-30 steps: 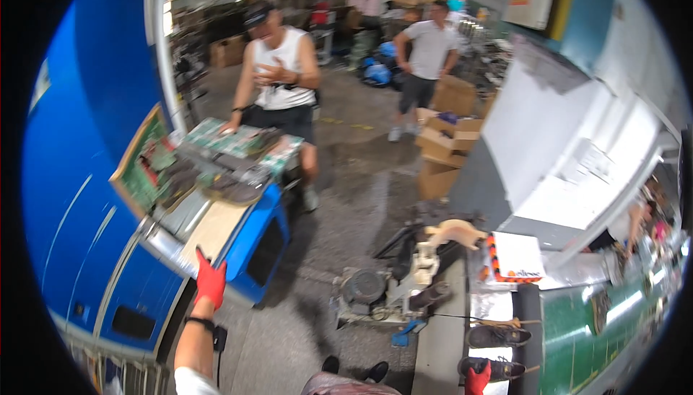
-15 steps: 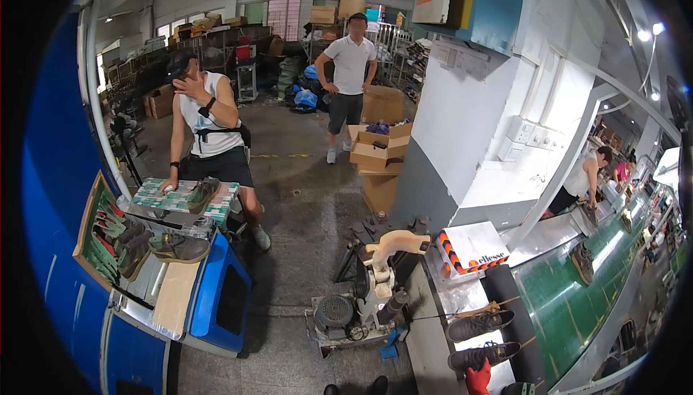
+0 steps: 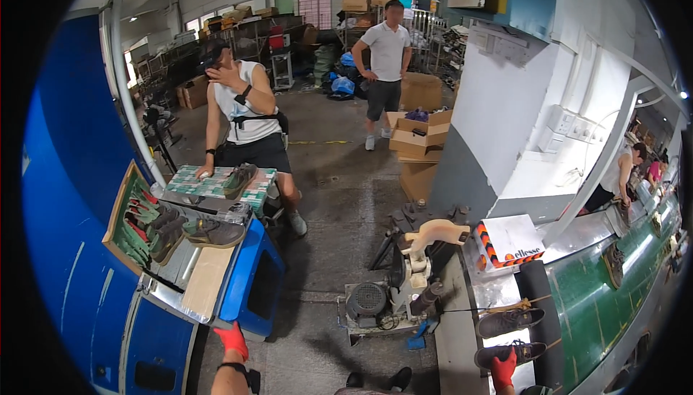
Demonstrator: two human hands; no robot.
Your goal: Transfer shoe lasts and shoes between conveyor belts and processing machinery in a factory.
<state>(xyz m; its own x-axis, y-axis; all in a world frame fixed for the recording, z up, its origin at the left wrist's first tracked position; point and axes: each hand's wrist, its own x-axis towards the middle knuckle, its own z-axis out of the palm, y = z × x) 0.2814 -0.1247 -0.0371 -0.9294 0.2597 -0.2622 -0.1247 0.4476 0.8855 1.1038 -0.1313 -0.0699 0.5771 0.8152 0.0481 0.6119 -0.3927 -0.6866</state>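
My right hand, in a red glove, grips the near dark shoe on the metal ledge beside the conveyor. Just beyond it lies a second dark shoe, with a thin wooden stick close by. My left hand, also gloved in red, is low by the front corner of the blue machine. Its fingers look apart, with nothing seen in them; whether they touch the machine I cannot tell. On that machine are a pale board and a brown shoe.
A motor-driven press stands on the floor between my hands. A shoe box rests on the ledge beside a pillar. The green conveyor carries shoes at right. Two people face me, one leaning on a bench; open cartons stand behind.
My left hand has come into view by the blue machine. The whole scene has shifted right in the picture. My right hand stays at the near shoe.
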